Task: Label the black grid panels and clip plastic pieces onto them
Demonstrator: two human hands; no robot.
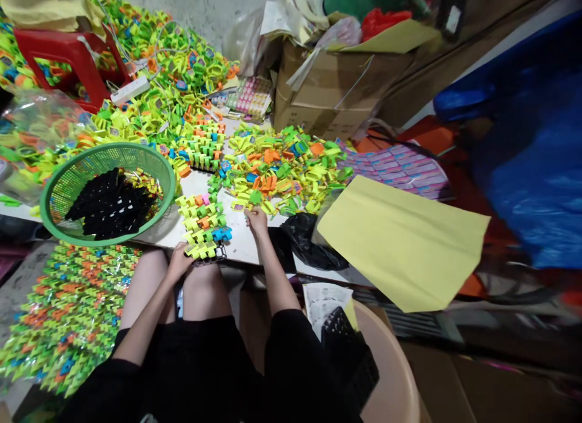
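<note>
My left hand [180, 260] grips the left edge of a black tray [220, 252] at the table's front edge. Rows of yellow, green, orange and blue plastic pieces [202, 222] fill most of the tray; its near right corner shows bare. My right hand [256, 219] is closed at the near edge of a loose pile of similar pieces [282, 168], right of the tray. Its fingertips are beside a yellow piece [238, 206]; whatever they may hold is too small to make out. Behind the tray stands another filled tray [207, 145].
A green basket [170, 180] with black parts stands left. Further back are a red stool [68, 53], a power strip [130, 90] and a cardboard box [318, 89]. Yellow card [404, 241] and a black bag [313, 244] lie right. Filled trays [73, 308] are stacked lower left.
</note>
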